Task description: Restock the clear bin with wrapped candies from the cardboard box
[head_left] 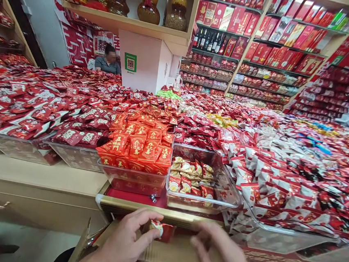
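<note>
1. Our left hand (126, 241) pinches a wrapped candy (161, 230) above the cardboard box (162, 253); our right hand (221, 255) hovers half-open, holding nothing.
2. The clear tray (219, 176) on the table (34, 175) is only partly filled.

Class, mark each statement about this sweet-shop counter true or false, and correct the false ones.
1. The left hand pinches a small wrapped sweet. True.
2. The right hand grips a bottle. False: it holds nothing visible.
3. The clear tray above the hands is heaped to the brim. False: it is only partly filled.
4. Orange-red packets fill the tray to its left. True.
5. A cardboard box lies under the hands. True.
</note>
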`<act>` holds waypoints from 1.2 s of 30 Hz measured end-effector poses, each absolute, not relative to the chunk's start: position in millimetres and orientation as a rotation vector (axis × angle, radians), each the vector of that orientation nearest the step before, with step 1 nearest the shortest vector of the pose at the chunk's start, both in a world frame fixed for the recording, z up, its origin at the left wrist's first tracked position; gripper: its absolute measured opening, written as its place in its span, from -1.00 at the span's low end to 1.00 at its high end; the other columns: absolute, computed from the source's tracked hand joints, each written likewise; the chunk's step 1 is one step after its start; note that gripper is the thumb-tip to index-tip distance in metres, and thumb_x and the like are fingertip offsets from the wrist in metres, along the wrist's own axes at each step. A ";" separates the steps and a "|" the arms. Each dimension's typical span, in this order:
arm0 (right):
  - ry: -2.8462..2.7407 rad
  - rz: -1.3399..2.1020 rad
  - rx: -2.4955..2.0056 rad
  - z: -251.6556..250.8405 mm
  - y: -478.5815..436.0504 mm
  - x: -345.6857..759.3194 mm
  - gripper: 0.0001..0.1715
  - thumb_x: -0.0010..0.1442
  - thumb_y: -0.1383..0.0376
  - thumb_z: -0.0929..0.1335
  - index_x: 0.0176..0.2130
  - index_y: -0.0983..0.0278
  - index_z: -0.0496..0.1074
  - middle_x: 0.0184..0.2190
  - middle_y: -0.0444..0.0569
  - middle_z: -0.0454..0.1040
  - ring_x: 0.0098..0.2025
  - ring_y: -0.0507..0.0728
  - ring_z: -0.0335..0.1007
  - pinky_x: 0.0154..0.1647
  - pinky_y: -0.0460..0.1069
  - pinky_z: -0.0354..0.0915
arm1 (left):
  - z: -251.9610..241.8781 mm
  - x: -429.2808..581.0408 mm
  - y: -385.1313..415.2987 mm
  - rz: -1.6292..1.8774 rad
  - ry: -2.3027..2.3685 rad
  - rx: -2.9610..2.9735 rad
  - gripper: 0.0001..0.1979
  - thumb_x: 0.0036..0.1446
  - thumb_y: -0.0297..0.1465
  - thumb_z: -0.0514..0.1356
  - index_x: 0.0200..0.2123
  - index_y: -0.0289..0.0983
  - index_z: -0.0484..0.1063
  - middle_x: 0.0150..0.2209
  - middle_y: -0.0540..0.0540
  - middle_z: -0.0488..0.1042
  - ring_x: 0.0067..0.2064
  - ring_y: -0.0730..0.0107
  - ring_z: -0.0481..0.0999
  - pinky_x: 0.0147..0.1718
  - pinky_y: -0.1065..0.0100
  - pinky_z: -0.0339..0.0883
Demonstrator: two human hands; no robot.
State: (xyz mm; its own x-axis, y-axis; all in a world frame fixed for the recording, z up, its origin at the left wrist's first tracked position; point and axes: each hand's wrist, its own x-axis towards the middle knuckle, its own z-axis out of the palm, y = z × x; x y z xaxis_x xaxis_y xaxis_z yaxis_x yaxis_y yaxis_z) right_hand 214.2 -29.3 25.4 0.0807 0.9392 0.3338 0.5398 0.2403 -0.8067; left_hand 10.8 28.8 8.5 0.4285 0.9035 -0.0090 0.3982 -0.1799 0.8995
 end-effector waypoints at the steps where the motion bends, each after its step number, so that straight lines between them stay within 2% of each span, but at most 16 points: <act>1: -1.656 0.390 -1.466 42.5 -16.9 222.6 -0.77 0.08 0.21 0.24 -0.23 0.21 0.35 -0.36 -0.03 0.45 -0.36 0.04 0.35 -0.33 -0.10 0.26 | 5.9 6.2 31.4 0.688 1.176 1.840 -0.82 0.03 -0.30 0.11 -0.27 -0.17 0.39 -0.24 0.00 0.44 -0.19 0.35 0.39 -0.16 0.39 0.19; 4: -1.949 0.090 -1.663 82.7 35.1 242.0 -0.76 0.11 0.27 0.18 -0.33 0.24 0.40 -0.37 -0.01 0.48 -0.35 0.07 0.38 -0.31 -0.07 0.25 | -2.8 -3.4 35.2 0.677 1.300 1.845 -0.83 0.05 -0.28 0.07 -0.30 -0.17 0.38 -0.31 0.03 0.47 -0.27 0.38 0.41 -0.24 0.41 0.23; 7: -2.335 0.068 -2.029 89.3 91.6 244.2 -0.71 0.04 0.37 0.17 -0.46 0.30 0.46 -0.46 0.07 0.51 -0.40 0.13 0.41 -0.39 -0.04 0.24 | -8.2 -5.7 32.2 0.687 1.315 1.840 -0.84 0.06 -0.29 0.07 -0.31 -0.16 0.38 -0.32 0.06 0.47 -0.27 0.40 0.41 -0.25 0.43 0.22; 9: -2.560 0.167 -2.152 76.9 118.7 240.2 -0.75 -0.04 0.40 0.22 -0.50 0.31 0.48 -0.49 0.08 0.52 -0.43 0.12 0.42 -0.44 -0.07 0.23 | -8.9 -5.5 28.8 0.682 1.280 1.881 -0.86 0.07 -0.32 0.06 -0.33 -0.16 0.38 -0.32 0.06 0.45 -0.27 0.42 0.41 -0.25 0.45 0.22; 13: -2.865 0.359 -2.167 39.9 140.4 236.8 -0.88 -0.21 0.39 0.33 -0.57 0.28 0.49 -0.58 -0.03 0.51 -0.48 0.10 0.42 -0.52 -0.12 0.24 | -7.7 -5.9 24.9 0.620 1.236 1.953 -0.86 0.07 -0.35 0.05 -0.33 -0.18 0.39 -0.36 0.03 0.43 -0.33 0.44 0.40 -0.32 0.46 0.22; 17: -2.933 0.188 -2.203 13.1 146.2 242.1 -0.70 -0.27 0.39 0.36 -0.39 0.38 0.49 -0.38 0.18 0.51 -0.32 0.26 0.43 -0.42 0.01 0.30 | -6.7 -7.9 26.0 0.589 1.201 1.988 -0.84 0.07 -0.38 0.04 -0.33 -0.20 0.40 -0.37 0.01 0.42 -0.32 0.44 0.41 -0.32 0.47 0.22; 22: -2.936 0.092 -2.204 7.0 152.3 248.1 -0.61 -0.23 0.29 0.37 -0.31 0.39 0.46 -0.32 0.21 0.49 -0.27 0.26 0.42 -0.34 0.04 0.30 | -6.1 -8.7 30.5 0.528 1.175 2.034 -0.85 0.06 -0.40 0.04 -0.34 -0.21 0.40 -0.39 -0.01 0.42 -0.35 0.44 0.40 -0.35 0.47 0.23; 27: -2.888 0.013 -2.231 10.9 148.4 247.7 -0.72 -0.05 0.35 0.28 -0.28 0.36 0.45 -0.29 0.21 0.48 -0.21 0.23 0.41 -0.29 0.04 0.28 | -4.6 -6.0 33.2 0.483 1.194 2.063 -0.84 0.04 -0.41 0.05 -0.33 -0.21 0.40 -0.38 0.00 0.43 -0.35 0.44 0.41 -0.35 0.48 0.26; 32: -2.867 0.009 -2.219 17.5 149.1 245.4 -0.73 -0.09 0.41 0.27 -0.33 0.37 0.46 -0.32 0.20 0.50 -0.25 0.25 0.42 -0.34 0.03 0.28 | -8.5 -6.8 33.7 0.483 1.204 2.087 -0.84 0.01 -0.42 0.09 -0.30 -0.19 0.41 -0.35 0.02 0.46 -0.33 0.45 0.45 -0.34 0.52 0.30; 36: -2.729 -0.035 -2.248 50.5 142.4 242.6 -0.74 0.00 0.34 0.22 -0.39 0.35 0.46 -0.38 0.19 0.50 -0.32 0.24 0.43 -0.43 0.00 0.25 | -19.0 -11.0 34.2 0.727 1.219 2.089 -0.74 0.02 -0.40 0.11 -0.16 -0.16 0.32 -0.27 0.03 0.48 -0.25 0.46 0.47 -0.24 0.54 0.31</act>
State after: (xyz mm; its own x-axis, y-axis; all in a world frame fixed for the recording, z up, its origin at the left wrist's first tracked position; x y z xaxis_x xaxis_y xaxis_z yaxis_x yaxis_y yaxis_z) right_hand 242.6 142.4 50.5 -0.1458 0.9476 -0.2842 0.9400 0.2223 0.2590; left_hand -11.0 34.2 -19.0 0.4266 0.8913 0.1538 0.5586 -0.3934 0.7302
